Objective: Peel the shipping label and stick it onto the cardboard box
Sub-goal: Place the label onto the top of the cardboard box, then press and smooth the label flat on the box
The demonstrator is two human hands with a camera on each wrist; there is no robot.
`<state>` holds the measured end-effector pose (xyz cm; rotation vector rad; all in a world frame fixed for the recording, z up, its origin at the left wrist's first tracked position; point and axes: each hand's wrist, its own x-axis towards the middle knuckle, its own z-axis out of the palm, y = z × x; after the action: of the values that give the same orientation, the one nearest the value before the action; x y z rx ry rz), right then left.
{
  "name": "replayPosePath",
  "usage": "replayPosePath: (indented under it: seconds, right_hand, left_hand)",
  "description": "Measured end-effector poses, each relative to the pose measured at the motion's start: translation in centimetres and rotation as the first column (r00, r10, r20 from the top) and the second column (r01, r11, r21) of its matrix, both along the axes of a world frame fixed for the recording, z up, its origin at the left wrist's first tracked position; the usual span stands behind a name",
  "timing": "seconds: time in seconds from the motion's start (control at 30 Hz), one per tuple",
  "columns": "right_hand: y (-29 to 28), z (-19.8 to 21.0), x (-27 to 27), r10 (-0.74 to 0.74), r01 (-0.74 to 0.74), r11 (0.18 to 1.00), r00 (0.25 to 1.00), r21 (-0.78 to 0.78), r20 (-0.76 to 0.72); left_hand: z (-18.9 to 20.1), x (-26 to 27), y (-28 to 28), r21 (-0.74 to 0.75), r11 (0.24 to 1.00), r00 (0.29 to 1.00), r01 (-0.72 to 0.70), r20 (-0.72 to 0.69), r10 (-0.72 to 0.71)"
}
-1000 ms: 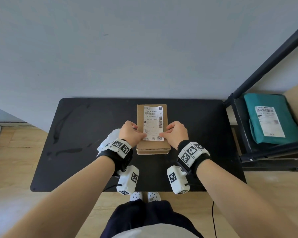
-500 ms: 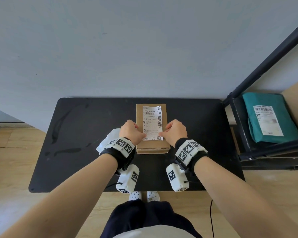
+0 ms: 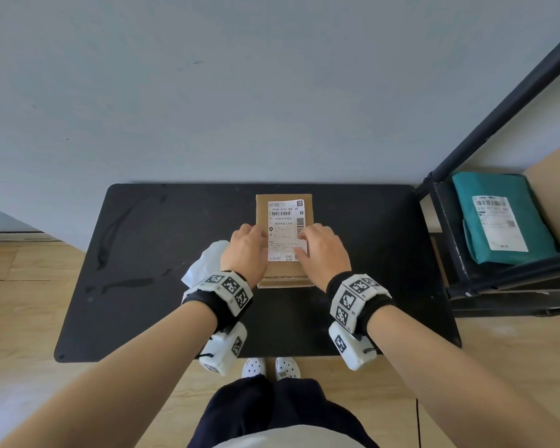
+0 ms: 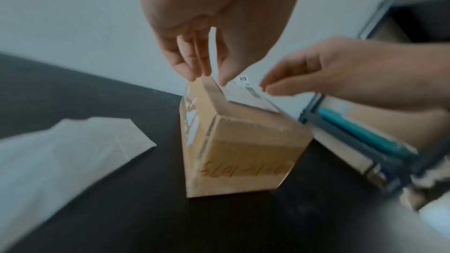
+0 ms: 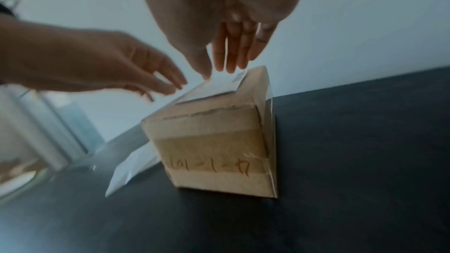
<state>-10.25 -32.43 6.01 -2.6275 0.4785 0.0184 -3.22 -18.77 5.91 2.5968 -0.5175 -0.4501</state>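
Observation:
A brown cardboard box [image 3: 285, 276] stands mid-table on the black table [image 3: 149, 253]. The white shipping label [image 3: 285, 221] lies flat on its top. My left hand [image 3: 260, 236] rests with straight fingers on the label's left edge, and my right hand [image 3: 303, 240] presses its right edge with flat fingers. In the left wrist view the left hand's fingers [image 4: 194, 64] point down at the box [image 4: 243, 151] beside the label [image 4: 246, 93]. In the right wrist view the right hand's fingers [image 5: 228, 55] touch the label [image 5: 214, 88].
The peeled white backing paper [image 3: 204, 266] lies on the table left of the box. A black metal rack [image 3: 446, 253] stands at the right and holds a teal mailer bag [image 3: 505, 221]. A grey wall runs behind the table.
Both hands let go of the label's near corners and slid forward along its sides, with fingers now flat. The label lies down on the box top.

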Motion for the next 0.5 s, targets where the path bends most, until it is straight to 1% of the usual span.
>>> replayPosePath:
  seconds: [0.03,0.07,0.1,0.17,0.2,0.23,0.37,0.43,0.5]
  right_hand:
    - [0.4,-0.2,-0.6,0.106,-0.106,0.994,0.994,-0.020,0.030]
    - [0.9,-0.4,-1.1,0.205,-0.204,0.978,0.978,-0.032,0.042]
    - [1.3,-0.7,-1.6,0.288,-0.286,0.957,0.957,-0.049,0.039]
    - [1.7,-1.5,-2.3,0.394,-0.396,0.914,0.918,-0.091,-0.031]
    - [1.8,-1.9,-2.6,0.421,-0.428,0.897,0.904,-0.109,-0.078]
    - [1.9,-2.4,-2.9,0.436,-0.449,0.884,0.892,-0.127,-0.121]
    - [1.8,-3.4,-3.7,0.449,-0.482,0.856,0.872,-0.185,-0.195]
    - [1.3,-3.5,-4.1,0.444,-0.488,0.847,0.868,-0.212,-0.223]
    - [0.4,-3.4,-4.6,0.425,-0.479,0.850,0.870,-0.219,-0.252]
  left_hand:
    - [-0.2,-0.3,0.4,0.010,0.994,0.991,0.107,0.080,-0.107]
    - [-0.2,-0.7,0.9,0.038,0.972,0.960,0.230,0.156,-0.233]
    - [-0.4,-1.0,1.5,0.074,0.936,0.912,0.343,0.213,-0.351]
    - [-1.1,-1.5,2.5,0.145,0.867,0.815,0.476,0.297,-0.497]
    - [-1.3,-1.7,2.9,0.189,0.838,0.783,0.512,0.299,-0.546]
    - [-1.2,-2.0,3.3,0.233,0.817,0.769,0.527,0.279,-0.575]
    - [-1.4,-2.7,4.1,0.404,0.722,0.740,0.561,0.145,-0.656]
    - [-1.7,-2.6,4.6,0.436,0.695,0.736,0.572,0.101,-0.669]
    - [-1.9,-2.3,5.0,0.440,0.693,0.743,0.571,0.082,-0.664]
